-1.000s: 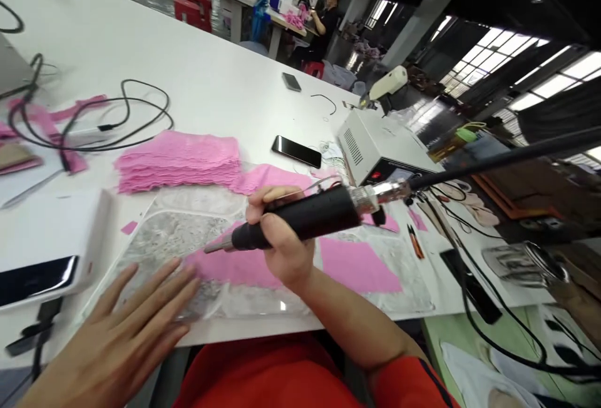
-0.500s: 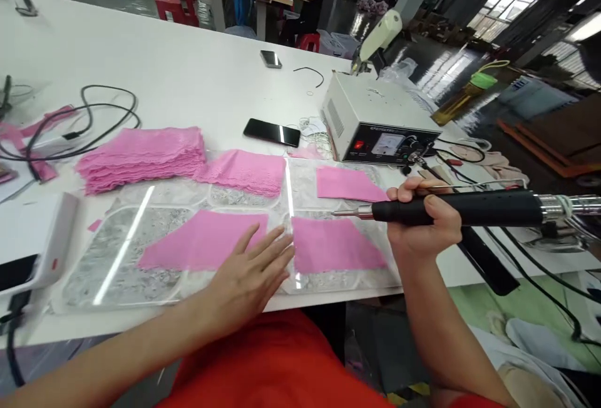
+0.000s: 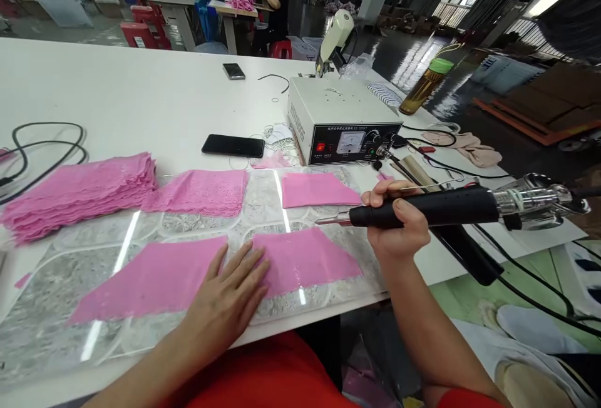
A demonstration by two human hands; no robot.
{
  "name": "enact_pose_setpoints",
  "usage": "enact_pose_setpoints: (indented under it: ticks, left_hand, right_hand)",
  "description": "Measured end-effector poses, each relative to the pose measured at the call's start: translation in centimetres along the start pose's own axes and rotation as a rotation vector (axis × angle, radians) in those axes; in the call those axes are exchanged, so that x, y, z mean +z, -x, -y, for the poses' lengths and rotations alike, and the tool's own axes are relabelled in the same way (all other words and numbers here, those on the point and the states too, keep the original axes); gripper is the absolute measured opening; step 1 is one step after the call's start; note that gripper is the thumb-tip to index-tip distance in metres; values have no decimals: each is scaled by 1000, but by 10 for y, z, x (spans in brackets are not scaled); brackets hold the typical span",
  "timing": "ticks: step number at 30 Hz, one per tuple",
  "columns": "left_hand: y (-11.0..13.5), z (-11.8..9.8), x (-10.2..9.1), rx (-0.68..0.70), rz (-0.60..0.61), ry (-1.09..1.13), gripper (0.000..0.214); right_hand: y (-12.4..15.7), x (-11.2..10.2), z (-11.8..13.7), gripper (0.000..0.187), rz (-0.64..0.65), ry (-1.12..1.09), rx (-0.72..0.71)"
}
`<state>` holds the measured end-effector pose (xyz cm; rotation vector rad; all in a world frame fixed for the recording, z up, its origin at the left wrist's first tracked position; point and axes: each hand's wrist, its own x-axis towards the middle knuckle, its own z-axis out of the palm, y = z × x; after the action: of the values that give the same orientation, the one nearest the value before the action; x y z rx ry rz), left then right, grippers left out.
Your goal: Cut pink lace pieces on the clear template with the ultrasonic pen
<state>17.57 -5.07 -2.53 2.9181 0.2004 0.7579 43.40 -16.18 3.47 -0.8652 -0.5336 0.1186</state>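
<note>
My left hand (image 3: pixel 230 295) lies flat with fingers outstretched, across the gap between two pink fabric pieces. It touches the right edge of the left fabric piece (image 3: pixel 154 280) and the left edge of the right fabric piece (image 3: pixel 310 261). Both pieces rest on a clear, patterned plastic mat (image 3: pixel 263 214). In my right hand (image 3: pixel 399 226) is a black handheld ultrasonic welder (image 3: pixel 451 208), held level with its metal tip pointing left above the mat. A thin metal rod, perhaps tweezers (image 3: pixel 434 184), runs along the top of the welder beside my fingers.
Behind the mat stands a grey control box (image 3: pixel 345 114) with a dial. A tall pink fabric stack (image 3: pixel 84 192), a smaller stack (image 3: pixel 200 192) and a folded pink piece (image 3: pixel 317 190) lie along the back. Phones (image 3: pixel 232 145), cables and a bottle (image 3: pixel 427 86) are around. A person (image 3: pixel 272 7) sits beyond.
My view has turned, so the table's things appear further left. My left fingers now reach a little further onto the right fabric piece. The welder stays raised in my right hand.
</note>
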Motion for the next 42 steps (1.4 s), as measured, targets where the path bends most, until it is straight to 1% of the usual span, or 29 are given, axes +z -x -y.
enact_pose_setpoints:
  ticks: [6, 15, 20, 24, 29, 33, 37, 42]
  left_hand:
    - [0, -1, 0, -17, -1, 2, 30]
    - [0, -1, 0, -14, -2, -7, 30]
    - [1, -1, -1, -15, 17, -1, 31]
    - [2, -5, -4, -33, 46, 2, 30]
    - [2, -9, -5, -81, 64, 13, 31]
    - [3, -10, -4, -95, 59, 12, 30]
    - [5, -10, -2, -85, 77, -3, 31]
    - [4, -9, -1, -80, 61, -8, 31]
  right_hand:
    - [1, 6, -1, 16, 66, 5, -20]
    - [5, 11, -1, 16, 84, 23, 5]
    - [8, 21, 0, 17, 121, 21, 11]
    - [19, 33, 0, 17, 167, 9, 34]
    - [36, 50, -9, 15, 261, 18, 88]
    - [45, 61, -19, 14, 311, 36, 87]
    - [50, 66, -27, 14, 336, 55, 95]
    - [54, 67, -34, 14, 369, 55, 98]
